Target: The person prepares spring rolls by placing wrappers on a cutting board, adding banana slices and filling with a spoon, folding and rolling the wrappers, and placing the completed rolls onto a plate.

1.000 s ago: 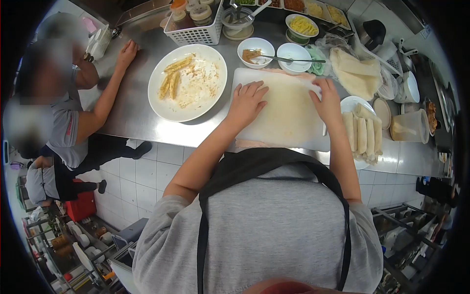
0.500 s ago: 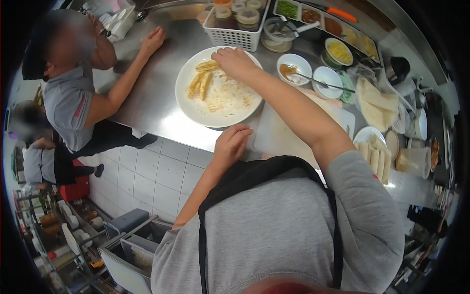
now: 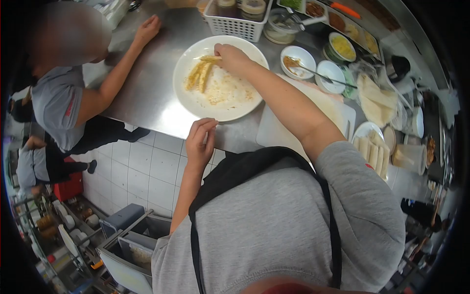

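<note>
A large white plate point(image 3: 240, 110) holds several yellow, coated strips of food point(image 3: 198, 76) on its left side, with brownish crumbs and smears over the rest. My right hand point(image 3: 232, 59) reaches over the plate, its fingers closed at the right end of the topmost strip. The fingertips partly hide that end. My left hand point(image 3: 199, 139) hovers by the counter's front edge, just below the plate; its fingers are loosely bent and apart, with nothing in them.
A white cutting board point(image 3: 279, 127) lies right of the plate. Behind stand a white basket of jars point(image 3: 235, 28) and bowls, one with brown paste point(image 3: 298, 60). Rolled wrappers point(image 3: 372, 152) sit at right. A co-worker's forearm point(image 3: 122, 66) rests on the steel counter at left.
My right hand has closed in on the topmost strip's end from the plate's far rim. My left hand has shifted left along the counter edge. The view has moved slightly.
</note>
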Tool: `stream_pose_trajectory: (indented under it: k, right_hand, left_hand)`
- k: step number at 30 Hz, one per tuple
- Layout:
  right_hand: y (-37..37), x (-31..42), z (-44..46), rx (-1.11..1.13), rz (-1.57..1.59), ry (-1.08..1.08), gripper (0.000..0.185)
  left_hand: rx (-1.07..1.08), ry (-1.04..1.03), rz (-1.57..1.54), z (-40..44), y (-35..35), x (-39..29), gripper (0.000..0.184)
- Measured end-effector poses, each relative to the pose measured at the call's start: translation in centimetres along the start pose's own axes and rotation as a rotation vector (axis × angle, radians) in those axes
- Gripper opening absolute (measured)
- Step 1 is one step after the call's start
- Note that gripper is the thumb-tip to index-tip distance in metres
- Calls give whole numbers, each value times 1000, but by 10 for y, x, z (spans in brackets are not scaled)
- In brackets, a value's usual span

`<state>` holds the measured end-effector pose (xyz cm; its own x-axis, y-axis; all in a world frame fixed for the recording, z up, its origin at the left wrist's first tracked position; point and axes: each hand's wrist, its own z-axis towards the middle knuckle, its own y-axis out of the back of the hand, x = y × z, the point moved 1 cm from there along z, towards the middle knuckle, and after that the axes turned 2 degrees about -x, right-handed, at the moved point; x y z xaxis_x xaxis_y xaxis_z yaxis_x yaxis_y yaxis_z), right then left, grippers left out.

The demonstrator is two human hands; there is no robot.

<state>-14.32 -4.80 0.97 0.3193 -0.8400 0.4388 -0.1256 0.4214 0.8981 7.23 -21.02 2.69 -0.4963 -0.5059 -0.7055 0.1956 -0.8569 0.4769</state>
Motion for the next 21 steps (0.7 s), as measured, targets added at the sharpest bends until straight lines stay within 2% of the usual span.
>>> stream_pose_trajectory:
  k: [2, 3, 5, 9, 11, 13, 15, 17, 19, 21]
  right_hand:
    - [23, -6, -21, 52, 275, -105, 16]
    - [38, -12, -39, 48, 276, -142, 16]
    - [74, -29, -90, 93, 687, -216, 17]
    - [114, -87, -214, 19, 844, -349, 21]
    - [115, -111, -266, -29, 809, -473, 23]
    - [105, -126, -298, -74, 808, -478, 22]
    - [93, -128, -319, -111, 806, -480, 20]
    - [82, -111, -323, -311, 585, -218, 19]
    - [76, -102, -327, -315, 535, -212, 19]
    - [63, -103, -334, -332, 315, -2, 22]
  left_hand:
    - [8, -24, -36, 4, -6, -7, 18]
    - [34, -10, -73, 5, -9, -9, 17]
    - [93, -72, -107, 6, -17, -14, 16]
    - [221, -77, -162, 2, -40, -24, 18]
    - [275, -118, -155, 3, -53, -32, 17]
    - [334, -199, -155, 4, -69, -39, 17]
    - [382, -177, -185, 7, -86, -50, 16]
    - [409, -263, -186, 12, -104, -59, 15]
    - [436, -263, -185, 14, -124, -58, 17]
    - [439, -392, -53, 16, -140, -64, 22]
